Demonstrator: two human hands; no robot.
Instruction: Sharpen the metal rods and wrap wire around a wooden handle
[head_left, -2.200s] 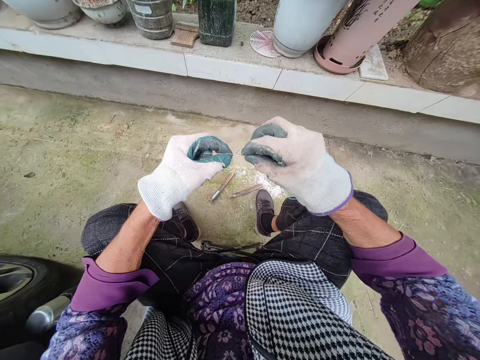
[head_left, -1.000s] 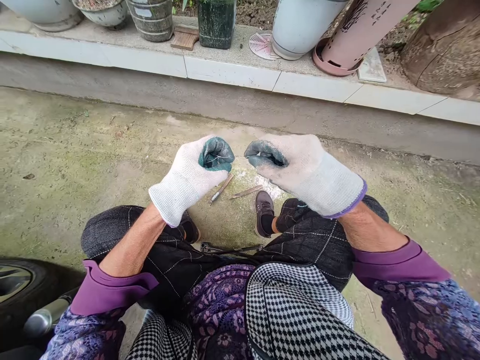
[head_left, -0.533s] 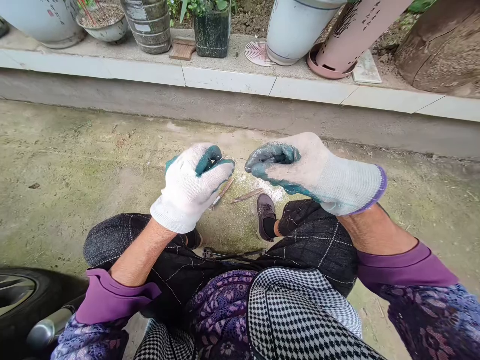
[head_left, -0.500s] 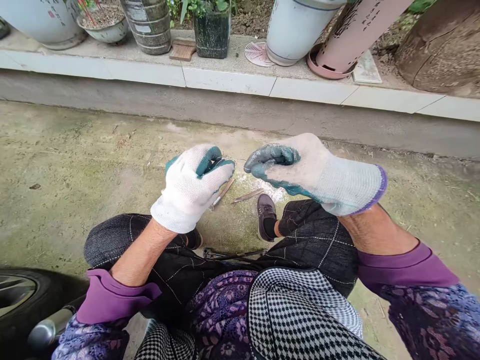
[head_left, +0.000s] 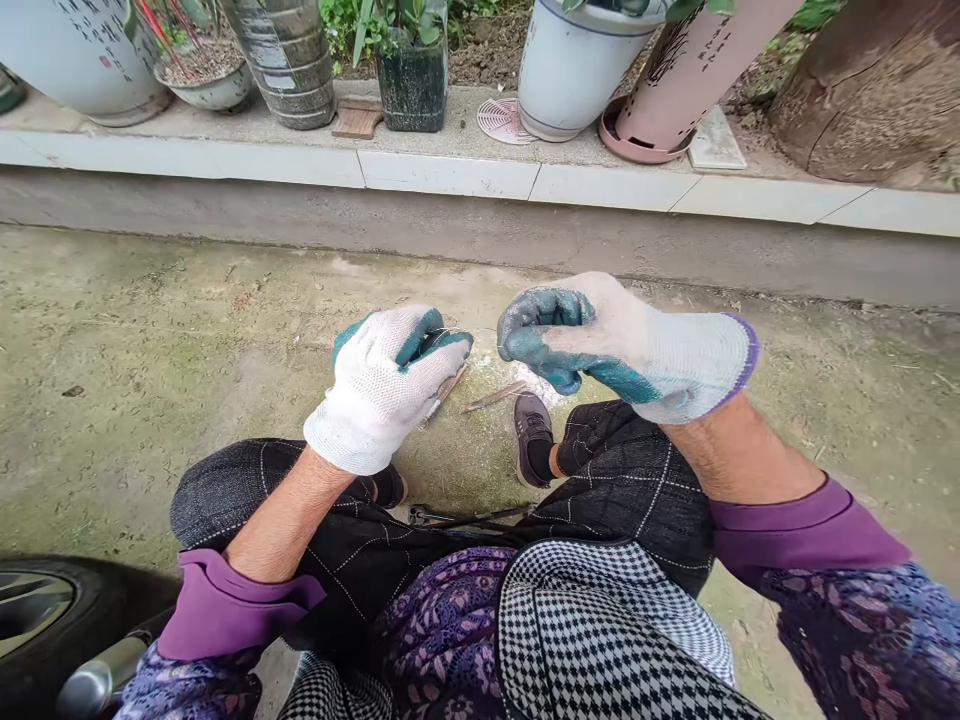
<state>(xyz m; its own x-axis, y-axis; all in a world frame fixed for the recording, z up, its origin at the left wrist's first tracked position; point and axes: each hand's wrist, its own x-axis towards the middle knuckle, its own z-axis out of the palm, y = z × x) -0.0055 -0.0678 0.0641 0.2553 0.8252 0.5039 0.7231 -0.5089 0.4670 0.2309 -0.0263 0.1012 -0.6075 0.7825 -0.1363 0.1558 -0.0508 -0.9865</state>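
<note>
Both of my hands wear white knit gloves with green coated palms and fingers. My left hand (head_left: pixel 386 380) is closed, its thumb and forefinger pinched on a thin, pale strand (head_left: pixel 469 330), wire or thread, I cannot tell which. To its right, my right hand (head_left: pixel 592 335) is closed too, fingers curled against the thumb, with the strand's other part reaching its fingertips. A short gap separates the hands, and the strand spans it. On the ground below lie a thin wooden strip (head_left: pixel 495 396) and another narrow piece (head_left: pixel 448 388), partly hidden by my left hand.
White powder (head_left: pixel 544 385) is scattered by my shoe (head_left: pixel 532 430). A tiled ledge (head_left: pixel 450 172) ahead carries several plant pots, including a white pot (head_left: pixel 577 75) and a pink pot (head_left: pixel 671 80). A vehicle wheel (head_left: pixel 45 620) stands at lower left.
My right hand's fingers have curled in more, and the gap between my hands is slightly wider. The left hand keeps its pinch. The view has shifted slightly.
</note>
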